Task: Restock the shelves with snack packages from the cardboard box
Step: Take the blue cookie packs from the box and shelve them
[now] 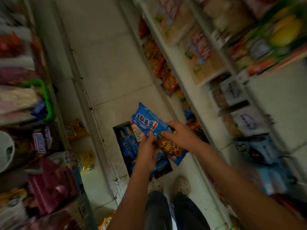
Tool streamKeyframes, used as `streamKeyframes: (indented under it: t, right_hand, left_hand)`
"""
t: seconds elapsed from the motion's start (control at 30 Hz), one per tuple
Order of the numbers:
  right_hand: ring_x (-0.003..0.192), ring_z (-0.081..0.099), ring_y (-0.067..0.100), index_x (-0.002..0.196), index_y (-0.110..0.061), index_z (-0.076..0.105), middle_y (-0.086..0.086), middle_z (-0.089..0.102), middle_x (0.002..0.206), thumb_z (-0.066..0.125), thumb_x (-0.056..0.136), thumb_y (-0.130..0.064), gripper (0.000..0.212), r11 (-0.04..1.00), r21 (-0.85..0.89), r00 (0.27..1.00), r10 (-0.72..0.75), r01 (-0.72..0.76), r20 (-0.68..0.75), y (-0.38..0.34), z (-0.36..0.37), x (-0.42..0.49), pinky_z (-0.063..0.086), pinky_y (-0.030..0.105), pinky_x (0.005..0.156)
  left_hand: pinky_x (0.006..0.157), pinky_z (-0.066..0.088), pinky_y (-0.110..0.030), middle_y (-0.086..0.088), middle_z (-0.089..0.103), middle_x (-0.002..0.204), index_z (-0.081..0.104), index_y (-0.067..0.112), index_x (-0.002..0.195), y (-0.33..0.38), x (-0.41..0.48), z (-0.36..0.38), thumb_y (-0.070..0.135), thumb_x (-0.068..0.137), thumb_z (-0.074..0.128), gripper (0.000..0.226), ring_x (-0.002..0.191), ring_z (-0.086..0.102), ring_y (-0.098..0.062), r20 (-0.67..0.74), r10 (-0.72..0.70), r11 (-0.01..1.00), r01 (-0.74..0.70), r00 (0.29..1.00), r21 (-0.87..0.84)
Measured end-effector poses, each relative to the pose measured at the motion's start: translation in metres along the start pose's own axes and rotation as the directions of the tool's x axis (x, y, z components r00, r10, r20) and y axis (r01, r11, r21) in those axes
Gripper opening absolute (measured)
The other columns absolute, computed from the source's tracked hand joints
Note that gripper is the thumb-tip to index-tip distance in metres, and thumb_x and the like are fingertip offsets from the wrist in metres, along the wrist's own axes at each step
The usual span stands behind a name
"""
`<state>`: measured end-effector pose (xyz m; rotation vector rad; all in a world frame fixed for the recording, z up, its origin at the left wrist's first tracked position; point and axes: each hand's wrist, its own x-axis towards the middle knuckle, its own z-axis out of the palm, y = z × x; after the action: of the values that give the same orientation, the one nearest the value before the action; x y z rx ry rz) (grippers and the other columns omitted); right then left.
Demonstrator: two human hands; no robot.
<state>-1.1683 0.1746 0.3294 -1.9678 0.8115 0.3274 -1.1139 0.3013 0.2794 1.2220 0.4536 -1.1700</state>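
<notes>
A blue cookie package (147, 121) with white lettering and chocolate-chip cookies printed on it is held over the floor in both hands. My left hand (147, 151) grips its lower edge, thumb on top. My right hand (180, 136) pinches its right side. Directly below stands the cardboard box (117, 130) on the floor, holding several more blue packages (128, 146). The white shelves (197, 90) on the right carry snack packs.
A narrow tiled aisle (108, 63) runs ahead between two shelf racks. The left rack (41, 146) holds pink, yellow and purple packs and a green basket (47, 98). My shoes (181, 185) and dark trousers are just behind the box. The picture is motion-blurred.
</notes>
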Motion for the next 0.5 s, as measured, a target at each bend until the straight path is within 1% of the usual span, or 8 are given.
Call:
streamKeyframes:
  t: [0.1, 0.13, 0.2, 0.3, 0.37, 0.43, 0.47, 0.5]
  right_hand:
    - [0.095, 0.060, 0.013, 0.115, -0.018, 0.062, -0.001, 0.063, 0.106, 0.061, 0.088, -0.036, 0.032, 0.994, 0.107, 0.997, 0.034, -0.027, -0.065, -0.036, -0.057, -0.044, 0.048, 0.025, 0.079]
    - [0.096, 0.061, 0.013, 0.116, -0.020, 0.060, -0.002, 0.063, 0.108, 0.061, 0.088, -0.039, 0.035, 0.990, 0.137, 0.997, 0.050, -0.042, -0.061, -0.043, -0.070, -0.054, 0.050, 0.027, 0.082]
    - [0.101, 0.061, 0.014, 0.121, -0.022, 0.057, 0.000, 0.063, 0.113, 0.059, 0.087, -0.046, 0.041, 0.983, 0.168, 0.991, 0.089, -0.070, -0.104, -0.056, -0.101, -0.088, 0.052, 0.033, 0.088]
    - [0.103, 0.060, 0.014, 0.121, -0.026, 0.055, 0.000, 0.062, 0.116, 0.055, 0.089, -0.043, 0.036, 0.974, 0.213, 0.983, 0.115, -0.083, -0.146, -0.066, -0.134, -0.127, 0.052, 0.035, 0.089]
    - [0.106, 0.060, 0.015, 0.125, -0.025, 0.053, -0.002, 0.060, 0.118, 0.055, 0.090, -0.041, 0.039, 0.963, 0.256, 0.975, 0.136, -0.088, -0.177, -0.068, -0.155, -0.152, 0.052, 0.034, 0.090]
    - [0.103, 0.064, 0.014, 0.125, -0.024, 0.054, -0.003, 0.063, 0.117, 0.056, 0.088, -0.045, 0.043, 0.947, 0.307, 0.970, 0.154, -0.090, -0.191, -0.067, -0.171, -0.172, 0.054, 0.033, 0.087]
    - [0.099, 0.066, 0.014, 0.122, -0.024, 0.056, -0.002, 0.066, 0.114, 0.058, 0.088, -0.044, 0.040, 0.936, 0.341, 0.966, 0.161, -0.085, -0.202, -0.067, -0.176, -0.177, 0.056, 0.033, 0.084]
    - [0.095, 0.068, 0.015, 0.117, -0.023, 0.059, 0.000, 0.068, 0.110, 0.058, 0.089, -0.039, 0.033, 0.926, 0.369, 0.953, 0.183, -0.084, -0.242, -0.064, -0.185, -0.189, 0.056, 0.033, 0.082]
  left_hand:
    - [0.089, 0.051, -0.040, -0.006, 0.066, 0.121, 0.054, 0.015, 0.129, 0.039, -0.045, 0.040, 0.033, 0.097, 0.047, 0.037, 0.110, 0.063, -0.024, 0.129, 0.072, 0.994, -0.082, 0.989, 0.073]
    - [0.091, 0.051, -0.041, -0.006, 0.067, 0.119, 0.054, 0.015, 0.128, 0.049, -0.055, 0.050, 0.032, 0.096, 0.049, 0.037, 0.109, 0.063, -0.025, 0.142, 0.077, 0.994, -0.088, 0.987, 0.071]
    - [0.095, 0.049, -0.045, -0.007, 0.067, 0.117, 0.056, 0.016, 0.126, 0.066, -0.083, 0.078, 0.031, 0.094, 0.052, 0.035, 0.109, 0.063, -0.026, 0.171, 0.091, 0.990, -0.107, 0.981, 0.089]
    - [0.098, 0.046, -0.052, -0.009, 0.068, 0.117, 0.058, 0.017, 0.122, 0.077, -0.110, 0.112, 0.031, 0.091, 0.058, 0.034, 0.111, 0.062, -0.031, 0.234, 0.158, 0.983, -0.176, 0.959, 0.058]
    - [0.094, 0.050, -0.049, -0.009, 0.068, 0.115, 0.058, 0.016, 0.121, 0.080, -0.128, 0.137, 0.030, 0.091, 0.058, 0.033, 0.108, 0.064, -0.030, 0.282, 0.179, 0.980, -0.196, 0.943, 0.035]
    - [0.087, 0.054, -0.044, -0.011, 0.069, 0.112, 0.057, 0.015, 0.120, 0.078, -0.142, 0.163, 0.029, 0.092, 0.056, 0.031, 0.103, 0.066, -0.029, 0.329, 0.178, 0.979, -0.199, 0.928, 0.032]
    - [0.084, 0.055, -0.043, -0.011, 0.069, 0.111, 0.057, 0.015, 0.119, 0.077, -0.148, 0.171, 0.029, 0.092, 0.055, 0.030, 0.100, 0.067, -0.028, 0.340, 0.182, 0.978, -0.206, 0.923, 0.038]
    - [0.080, 0.056, -0.041, -0.011, 0.070, 0.109, 0.058, 0.015, 0.116, 0.072, -0.154, 0.186, 0.029, 0.093, 0.055, 0.027, 0.096, 0.068, -0.027, 0.358, 0.172, 0.978, -0.203, 0.918, 0.052]
